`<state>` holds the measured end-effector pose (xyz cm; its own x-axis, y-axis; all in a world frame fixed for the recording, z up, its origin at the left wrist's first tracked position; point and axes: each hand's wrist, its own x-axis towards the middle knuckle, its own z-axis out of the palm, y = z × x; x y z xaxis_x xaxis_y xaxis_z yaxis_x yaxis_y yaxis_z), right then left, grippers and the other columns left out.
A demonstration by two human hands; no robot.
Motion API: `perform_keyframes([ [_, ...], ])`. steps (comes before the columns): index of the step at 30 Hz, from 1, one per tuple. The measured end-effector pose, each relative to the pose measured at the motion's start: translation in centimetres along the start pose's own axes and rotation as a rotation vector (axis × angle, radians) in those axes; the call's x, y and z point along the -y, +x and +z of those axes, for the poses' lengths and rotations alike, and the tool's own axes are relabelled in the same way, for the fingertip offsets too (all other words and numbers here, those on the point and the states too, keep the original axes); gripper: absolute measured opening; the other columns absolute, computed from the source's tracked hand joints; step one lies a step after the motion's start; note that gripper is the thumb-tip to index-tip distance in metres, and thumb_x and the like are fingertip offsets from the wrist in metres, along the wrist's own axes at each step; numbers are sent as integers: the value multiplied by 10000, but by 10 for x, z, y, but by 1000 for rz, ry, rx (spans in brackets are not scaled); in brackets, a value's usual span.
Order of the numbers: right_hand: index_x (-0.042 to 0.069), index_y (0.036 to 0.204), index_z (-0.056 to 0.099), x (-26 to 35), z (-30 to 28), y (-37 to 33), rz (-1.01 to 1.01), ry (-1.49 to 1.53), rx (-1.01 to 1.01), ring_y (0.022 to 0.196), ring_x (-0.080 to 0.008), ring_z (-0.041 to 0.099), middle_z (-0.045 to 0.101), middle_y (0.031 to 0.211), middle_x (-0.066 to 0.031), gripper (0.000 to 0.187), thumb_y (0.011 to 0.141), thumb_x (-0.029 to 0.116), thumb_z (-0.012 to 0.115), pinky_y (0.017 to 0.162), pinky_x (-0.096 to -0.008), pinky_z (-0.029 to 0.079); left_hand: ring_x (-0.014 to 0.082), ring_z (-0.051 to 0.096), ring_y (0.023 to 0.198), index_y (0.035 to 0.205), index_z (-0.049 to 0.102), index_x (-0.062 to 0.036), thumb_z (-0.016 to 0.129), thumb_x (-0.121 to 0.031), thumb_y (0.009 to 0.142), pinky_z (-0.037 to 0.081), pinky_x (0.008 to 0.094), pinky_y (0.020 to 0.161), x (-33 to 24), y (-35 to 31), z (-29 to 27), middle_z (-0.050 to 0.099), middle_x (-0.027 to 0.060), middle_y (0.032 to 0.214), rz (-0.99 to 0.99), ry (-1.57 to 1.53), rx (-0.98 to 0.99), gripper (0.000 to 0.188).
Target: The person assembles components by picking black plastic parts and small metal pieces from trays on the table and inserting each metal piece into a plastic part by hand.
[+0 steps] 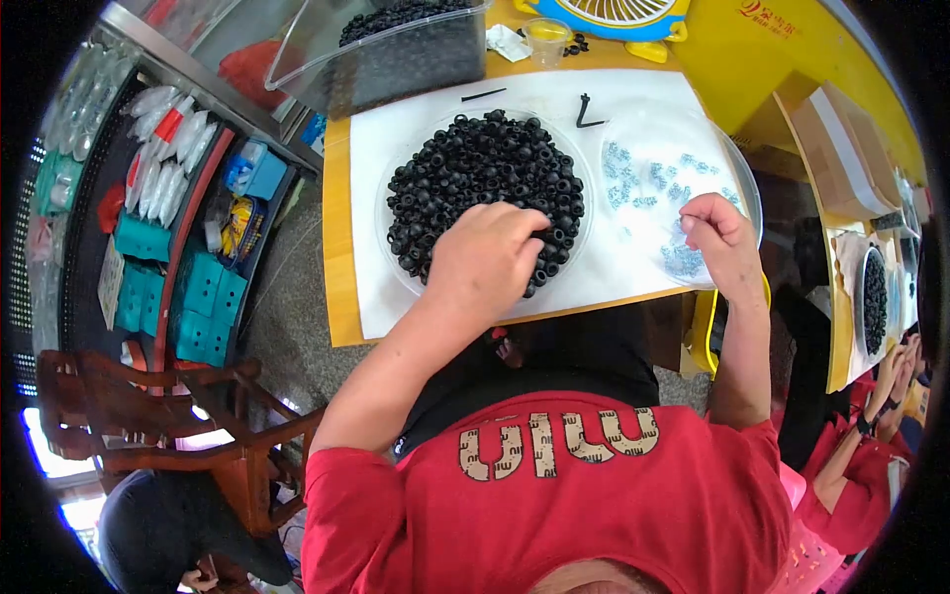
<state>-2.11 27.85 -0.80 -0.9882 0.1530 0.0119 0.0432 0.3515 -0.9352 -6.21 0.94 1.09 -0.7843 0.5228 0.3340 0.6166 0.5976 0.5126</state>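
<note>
A heap of small round black parts with holes (485,168) fills a shallow clear round tray (388,259) on the white tabletop. My left hand (485,259) rests over the near side of this heap, fingers curled together; whatever they hold is hidden. To the right, a second clear round tray (754,203) holds scattered small clear, bluish parts (683,259). Above its right side is my right hand (725,243), thumb and forefinger pinched; what lies between them is too small to name.
Behind the heap stands a clear bin (396,84) of black parts. Two thin black pieces (587,114) lie near a clear cup (547,42) and a blue-yellow fan (623,15). Shelves with teal bins (208,307) and a wooden chair (198,450) are left; another person's hands (896,371) work far right.
</note>
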Motion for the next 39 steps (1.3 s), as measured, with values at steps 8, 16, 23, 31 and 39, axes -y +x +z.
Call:
perform_keyframes([
  [8, 18, 831, 552, 3, 13, -8, -8, 248, 67, 660, -48, 482, 539, 720, 10, 95, 745, -10, 520, 611, -178, 397, 279, 522, 802, 870, 574, -66, 524, -48, 696, 428, 344, 719, 11, 20, 17, 539, 105, 822, 46, 152, 185, 183],
  [16, 5, 849, 569, 19, 54, -6, -24, 513, 251, 672, -77, 530, 567, 752, -22, 111, 740, -14, 565, 624, -195, 435, 165, 588, 736, 928, 536, 8, 524, 36, 759, 520, 281, 635, 14, 3, -3, 566, 98, 871, -658, -1372, 85, 172],
  [23, -17, 864, 571, 45, 91, -9, -51, 624, 332, 675, -107, 552, 577, 754, -55, 129, 747, -57, 533, 636, -221, 454, 190, 596, 781, 964, 534, 18, 541, 39, 751, 523, 286, 671, 22, -18, -6, 578, 119, 894, -642, -1745, 88, 214],
  [31, 4, 878, 583, 57, 106, -15, -206, 411, 321, 722, -83, 542, 587, 795, -35, 120, 763, 5, 552, 653, -207, 448, 150, 575, 769, 948, 547, 19, 540, 46, 750, 503, 266, 693, 11, -28, -8, 581, 92, 876, -612, -1469, 49, 200],
  [39, 36, 835, 583, 61, 106, -20, -362, 125, 265, 699, -146, 570, 581, 756, -71, 110, 726, 31, 579, 612, -243, 449, 105, 530, 790, 959, 484, -8, 557, 50, 718, 477, 238, 682, 0, -33, -7, 532, 40, 865, -477, -1239, -19, 258],
])
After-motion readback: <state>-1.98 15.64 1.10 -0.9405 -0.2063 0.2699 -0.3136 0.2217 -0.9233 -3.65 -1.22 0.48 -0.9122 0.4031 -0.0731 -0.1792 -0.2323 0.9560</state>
